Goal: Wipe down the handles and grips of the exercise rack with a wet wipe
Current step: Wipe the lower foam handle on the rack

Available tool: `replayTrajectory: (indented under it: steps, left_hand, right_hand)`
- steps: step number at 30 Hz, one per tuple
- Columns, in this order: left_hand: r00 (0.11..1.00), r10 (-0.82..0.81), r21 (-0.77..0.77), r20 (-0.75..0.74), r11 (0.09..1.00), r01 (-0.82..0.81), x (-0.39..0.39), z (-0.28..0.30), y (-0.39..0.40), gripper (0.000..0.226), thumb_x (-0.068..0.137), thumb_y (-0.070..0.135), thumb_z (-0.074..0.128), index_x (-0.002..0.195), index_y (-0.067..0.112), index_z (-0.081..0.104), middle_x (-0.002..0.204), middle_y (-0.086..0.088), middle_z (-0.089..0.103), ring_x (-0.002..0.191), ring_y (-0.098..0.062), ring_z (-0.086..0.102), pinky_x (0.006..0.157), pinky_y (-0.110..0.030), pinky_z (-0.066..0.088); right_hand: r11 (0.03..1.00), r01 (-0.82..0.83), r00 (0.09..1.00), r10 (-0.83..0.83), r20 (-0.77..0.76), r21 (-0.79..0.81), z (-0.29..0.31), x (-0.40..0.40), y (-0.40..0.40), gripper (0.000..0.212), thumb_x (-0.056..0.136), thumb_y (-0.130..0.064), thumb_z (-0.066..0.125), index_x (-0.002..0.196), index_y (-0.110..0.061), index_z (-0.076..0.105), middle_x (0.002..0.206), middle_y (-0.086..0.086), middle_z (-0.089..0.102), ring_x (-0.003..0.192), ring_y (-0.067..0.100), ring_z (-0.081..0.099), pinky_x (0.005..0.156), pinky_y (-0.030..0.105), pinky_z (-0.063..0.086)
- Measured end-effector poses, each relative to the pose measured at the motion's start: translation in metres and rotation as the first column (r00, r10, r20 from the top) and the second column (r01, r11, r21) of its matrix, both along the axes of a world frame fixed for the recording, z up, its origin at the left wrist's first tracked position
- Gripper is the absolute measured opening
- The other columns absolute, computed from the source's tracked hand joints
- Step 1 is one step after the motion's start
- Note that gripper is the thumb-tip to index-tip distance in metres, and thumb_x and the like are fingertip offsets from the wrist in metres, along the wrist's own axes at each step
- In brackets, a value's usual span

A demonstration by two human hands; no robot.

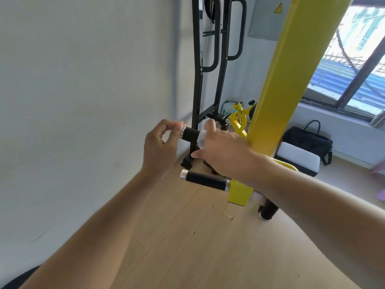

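The fingers (205, 127) of the right hand (220, 151) curl around the inner end of the upper grip (191, 134), pressing a wet wipe (201, 140) against it; a pale fold of the wipe shows between thumb and grip. The left hand (160, 147) sits at the outer end, its fingers (177, 124) pinched lightly at the chrome cap (183, 130), thumb and forefinger close together, the rest loosely curled. Whether they hold a corner of the wipe is too blurred to tell.

The grip juts sideways from the yellow post (277, 84). A second, lower grip (205, 178) sticks out just beneath the right wrist, and looks untouched. A black frame (198, 59) with looped handles stands behind, against the wall.

Likely step: wiping the upper grip along its length.

Risks from here:
- The wipe is bunched small, so a pass may miss the underside and the cap.
- The thin wipe could slip out of the curled fingers if the hand slides fast over the rubber, and drop to the floor (187, 236).
- The right forearm hangs near the lower grip; pulling back carelessly could knock against its cap.
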State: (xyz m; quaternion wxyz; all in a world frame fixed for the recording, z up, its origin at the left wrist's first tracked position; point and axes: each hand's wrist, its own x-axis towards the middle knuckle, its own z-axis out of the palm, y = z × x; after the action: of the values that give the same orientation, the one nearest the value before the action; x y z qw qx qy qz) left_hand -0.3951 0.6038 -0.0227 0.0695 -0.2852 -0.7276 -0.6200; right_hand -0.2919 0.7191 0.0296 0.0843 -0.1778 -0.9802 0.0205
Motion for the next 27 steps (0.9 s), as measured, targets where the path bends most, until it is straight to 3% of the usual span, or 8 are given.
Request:
replayTrajectory:
  steps: [3,8,11,14,18,20,23,27]
  left_hand:
    - [1.0,-0.011,-0.011,0.01,1.0,0.011,0.003,0.002,0.0,0.018,0.1,0.029,0.059,0.098,0.016,0.072,0.093,0.007,0.075,0.098,-0.006,0.066,0.085,-0.01,0.045]
    - [1.0,-0.012,-0.032,0.0,0.999,0.012,0.005,0.004,0.002,0.018,0.1,0.029,0.06,0.099,0.017,0.074,0.092,0.008,0.075,0.097,-0.008,0.067,0.08,-0.001,0.043]
    - [1.0,-0.02,-0.046,-0.019,0.999,0.019,0.003,0.006,0.002,0.02,0.099,0.03,0.061,0.102,0.016,0.076,0.096,0.008,0.077,0.099,-0.008,0.069,0.085,-0.01,0.049]
    - [0.999,-0.013,-0.044,-0.038,0.999,0.012,0.003,0.004,0.001,0.022,0.099,0.031,0.06,0.104,0.016,0.076,0.099,0.005,0.077,0.101,-0.011,0.07,0.09,-0.022,0.053]
    - [1.0,0.003,-0.014,-0.01,1.0,-0.003,0.004,0.004,0.003,0.02,0.098,0.03,0.063,0.103,0.016,0.077,0.094,0.007,0.078,0.096,-0.008,0.071,0.082,-0.007,0.048]
    - [1.0,-0.007,0.003,0.0,1.0,0.007,0.004,0.005,0.002,0.018,0.097,0.029,0.065,0.101,0.018,0.078,0.089,0.009,0.078,0.09,-0.005,0.072,0.077,-0.004,0.047]
    - [1.0,-0.02,0.017,0.013,1.0,0.02,0.004,0.006,0.002,0.017,0.097,0.029,0.065,0.1,0.019,0.078,0.089,0.009,0.078,0.087,-0.004,0.072,0.079,-0.01,0.051]
    - [1.0,-0.011,0.013,0.005,1.0,0.011,0.004,0.005,0.002,0.02,0.097,0.027,0.065,0.105,0.015,0.078,0.094,0.004,0.078,0.087,-0.005,0.072,0.078,-0.011,0.054]
  right_hand:
    - [0.985,-0.116,0.989,0.103,0.105,0.13,0.005,0.006,0.005,0.042,0.096,-0.034,0.063,0.131,-0.019,0.047,0.111,0.006,0.058,0.093,0.021,0.062,0.075,0.033,0.054]
    - [0.99,-0.067,0.992,0.08,-0.1,0.122,-0.001,0.003,0.01,0.036,0.1,-0.046,0.053,0.117,-0.016,0.062,0.101,0.004,0.07,0.086,0.019,0.065,0.074,0.03,0.053]
    - [0.987,-0.156,0.957,0.162,-0.241,0.043,-0.005,0.0,0.003,0.043,0.098,-0.045,0.055,0.127,-0.015,0.063,0.107,0.004,0.075,0.093,0.023,0.071,0.085,0.04,0.058]
    - [0.983,-0.183,0.945,0.179,-0.273,0.011,-0.006,0.001,-0.003,0.047,0.098,-0.043,0.056,0.137,-0.018,0.056,0.114,0.004,0.073,0.098,0.024,0.071,0.084,0.042,0.059]
    - [0.98,-0.072,0.996,0.082,-0.046,0.183,-0.002,0.016,-0.002,0.059,0.104,-0.047,0.041,0.156,-0.026,0.022,0.121,0.006,0.065,0.106,0.027,0.066,0.081,0.04,0.058]
    - [0.984,-0.095,0.994,0.102,-0.038,0.148,-0.002,0.023,-0.004,0.058,0.106,-0.045,0.032,0.157,-0.021,0.018,0.132,0.006,0.06,0.115,0.029,0.061,0.088,0.041,0.053]
    - [0.985,-0.15,0.975,0.161,-0.151,0.081,-0.002,0.02,-0.005,0.053,0.108,-0.036,0.035,0.157,-0.02,0.025,0.138,0.001,0.06,0.122,0.026,0.057,0.095,0.041,0.051]
    - [0.994,-0.105,0.976,0.106,-0.19,0.018,-0.008,-0.004,0.004,0.042,0.104,-0.04,0.048,0.142,-0.02,0.048,0.116,0.003,0.07,0.108,0.025,0.065,0.085,0.039,0.054]
